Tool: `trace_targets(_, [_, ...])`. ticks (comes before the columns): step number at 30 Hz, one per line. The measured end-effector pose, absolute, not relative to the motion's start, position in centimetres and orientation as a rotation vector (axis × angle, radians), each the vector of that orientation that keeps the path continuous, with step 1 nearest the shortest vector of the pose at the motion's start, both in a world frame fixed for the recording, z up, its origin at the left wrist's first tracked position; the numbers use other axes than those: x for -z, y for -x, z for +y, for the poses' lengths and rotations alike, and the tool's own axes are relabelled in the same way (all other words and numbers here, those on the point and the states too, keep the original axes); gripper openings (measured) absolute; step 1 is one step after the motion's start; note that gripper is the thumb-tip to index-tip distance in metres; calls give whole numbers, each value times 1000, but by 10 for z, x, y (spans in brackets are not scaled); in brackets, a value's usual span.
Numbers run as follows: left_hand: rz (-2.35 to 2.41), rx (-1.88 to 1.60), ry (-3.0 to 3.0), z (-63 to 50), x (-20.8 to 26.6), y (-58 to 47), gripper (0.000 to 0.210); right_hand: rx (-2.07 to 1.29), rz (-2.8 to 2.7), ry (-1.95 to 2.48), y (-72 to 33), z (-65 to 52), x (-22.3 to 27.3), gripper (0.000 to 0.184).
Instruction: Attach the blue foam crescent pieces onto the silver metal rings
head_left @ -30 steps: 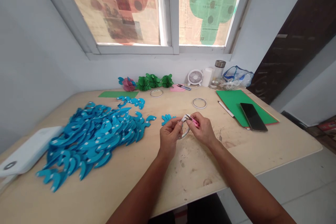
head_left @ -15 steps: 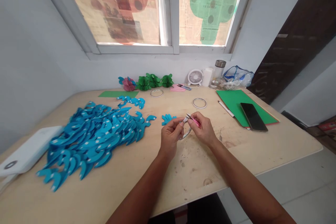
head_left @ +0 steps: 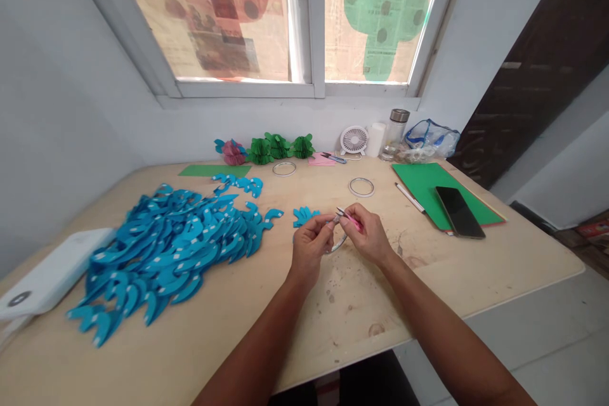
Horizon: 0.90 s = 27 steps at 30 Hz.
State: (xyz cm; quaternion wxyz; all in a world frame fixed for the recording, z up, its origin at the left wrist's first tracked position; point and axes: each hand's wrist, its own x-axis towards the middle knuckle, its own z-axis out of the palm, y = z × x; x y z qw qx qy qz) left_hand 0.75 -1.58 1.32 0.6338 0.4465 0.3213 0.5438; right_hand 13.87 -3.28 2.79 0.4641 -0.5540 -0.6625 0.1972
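Pink-handled snips (head_left: pixel 353 222) show in the head view in the person's right hand (head_left: pixel 365 232), above the near middle part of the wooden table (head_left: pixel 399 304). The right forearm slants in from the lower right corner, the wrist fairly straight, the back of the hand turned upward. Its fingers are curled closed around the handle, with thumb and forefinger nearest the blades. Across from it, the left hand (head_left: pixel 311 241) comes in from the lower left, thumb and forefinger pinched together on a thin white tape ring (head_left: pixel 339 245); how its other fingers are bent is partly hidden. The two hands nearly meet at their fingertips.

The snips are small and slender, their handle bright pink and mostly covered by the hand. The grey, pointed blades aim up and to the left, over the left fingertips; whether they are parted is too small to tell. The ring hangs between the hands, its lower curve visible, its upper part hidden by fingers. Just beyond the left hand lies a small cluster of blue pieces (head_left: pixel 304 216).
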Motion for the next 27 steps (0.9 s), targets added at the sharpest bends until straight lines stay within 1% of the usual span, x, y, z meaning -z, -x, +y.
trace_targets(12, [769, -1253, -1003, -14, -11, -8, 30, -493, -1630, 1354, -138, -32, -27, 20])
trace_targets(27, [887, -1344, -977, -15, -14, -8, 22, -635, -1514, 1298, -138, -30, -25, 25])
